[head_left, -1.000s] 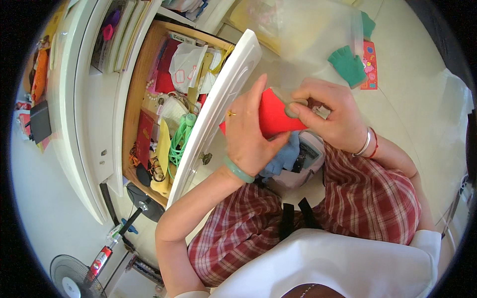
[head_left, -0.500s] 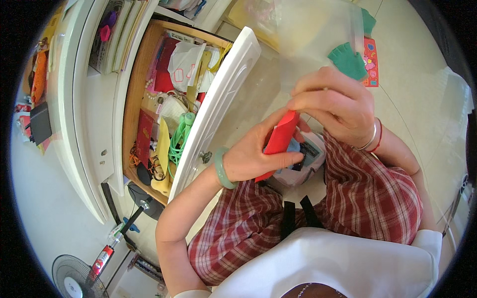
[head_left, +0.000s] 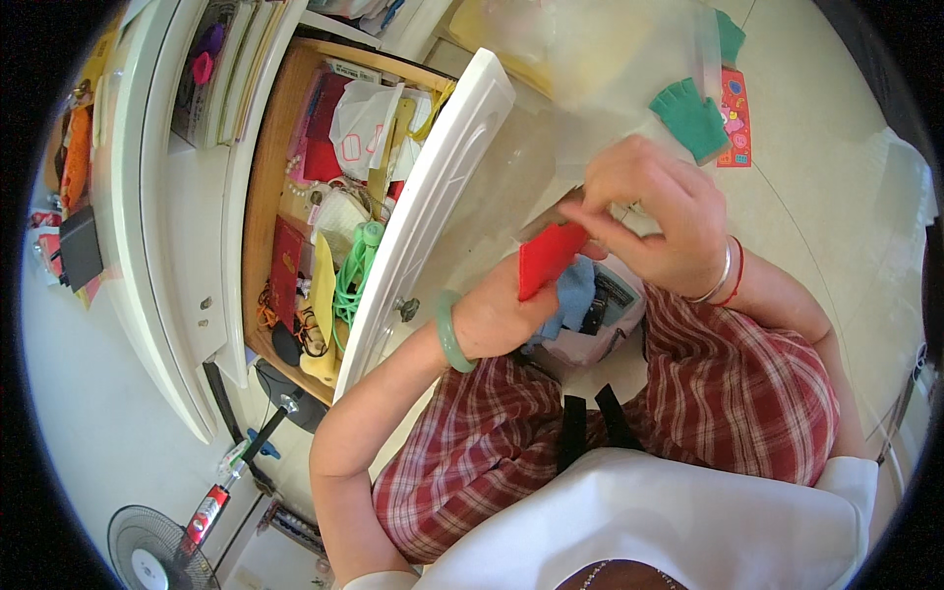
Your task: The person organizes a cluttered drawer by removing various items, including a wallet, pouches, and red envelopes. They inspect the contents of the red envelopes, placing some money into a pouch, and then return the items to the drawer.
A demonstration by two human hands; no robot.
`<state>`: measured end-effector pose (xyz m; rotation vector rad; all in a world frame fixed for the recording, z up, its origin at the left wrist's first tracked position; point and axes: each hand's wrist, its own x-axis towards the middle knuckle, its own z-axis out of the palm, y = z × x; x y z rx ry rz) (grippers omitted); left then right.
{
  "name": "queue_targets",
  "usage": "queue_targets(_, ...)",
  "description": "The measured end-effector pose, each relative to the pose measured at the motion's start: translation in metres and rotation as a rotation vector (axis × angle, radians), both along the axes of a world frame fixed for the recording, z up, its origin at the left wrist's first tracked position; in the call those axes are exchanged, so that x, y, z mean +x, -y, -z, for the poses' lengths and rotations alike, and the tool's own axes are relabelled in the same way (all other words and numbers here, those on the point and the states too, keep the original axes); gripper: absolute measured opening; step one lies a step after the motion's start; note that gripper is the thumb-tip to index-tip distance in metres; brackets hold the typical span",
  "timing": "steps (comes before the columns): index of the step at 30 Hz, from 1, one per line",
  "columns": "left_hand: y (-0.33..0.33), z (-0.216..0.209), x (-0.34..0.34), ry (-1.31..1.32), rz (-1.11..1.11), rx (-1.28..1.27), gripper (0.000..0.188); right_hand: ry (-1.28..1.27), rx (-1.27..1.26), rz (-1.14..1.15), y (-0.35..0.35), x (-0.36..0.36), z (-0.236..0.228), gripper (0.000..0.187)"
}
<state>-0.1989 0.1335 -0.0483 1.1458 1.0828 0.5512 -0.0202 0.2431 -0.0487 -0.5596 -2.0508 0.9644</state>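
A small red paper envelope is gripped in my left hand, the thumb folded against its near side. My right hand is closed in a pinch at the envelope's upper end. Beside those fingertips shows a thin grey-brown edge, blurred, whose kind I cannot make out. Below the hands, between my knees, stands a pale pink-and-clear container. A blue cloth and some dark items are inside it.
An open drawer at the left holds green cord, a yellow envelope, red packets and papers. Ahead lies a translucent plastic sheet or bag. Green felt-like pieces and a red printed card lie farther right. A fan stands lower left.
The red envelope has tilted, now showing its broad face. My left hand has curled round its lower end, and my right hand has lowered slightly with its fingers bent more tightly.
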Motion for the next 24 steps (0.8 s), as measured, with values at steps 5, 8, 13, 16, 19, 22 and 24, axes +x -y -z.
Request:
queue_targets(5, -0.003, 0.000, 0.001, 0.041, -0.106, 0.080, 0.056, 0.027, 0.009, -0.074, 0.002, -0.004, -0.005, 0.029)
queue_targets(8, -0.002, 0.000, 0.000, -0.012, -0.063, 0.165, 0.063, 0.106, 0.026, -0.130, 0.003, -0.001, -0.004, 0.031)
queue_targets(13, -0.011, -0.004, -0.001, -0.073, -0.096, 0.212, 0.073, 0.076, 0.292, -0.100, 0.001, 0.003, 0.000, 0.027)
queue_targets(16, -0.013, -0.003, -0.002, -0.054, -0.131, 0.213, 0.075, 0.050, 0.293, -0.095, 0.001, 0.001, 0.001, 0.025)
queue_targets(19, -0.012, -0.002, -0.003, -0.054, -0.225, 0.169, 0.077, 0.110, 0.200, -0.144, 0.008, 0.004, 0.004, 0.024)
queue_targets(22, -0.017, -0.003, -0.009, -0.189, -0.179, 0.298, 0.081, 0.234, -0.021, -0.219, 0.013, 0.014, 0.000, 0.022)
queue_targets(24, -0.022, -0.006, -0.015, -0.268, -0.115, 0.377, 0.084, 0.324, -0.198, -0.292, 0.014, 0.017, -0.002, 0.020)
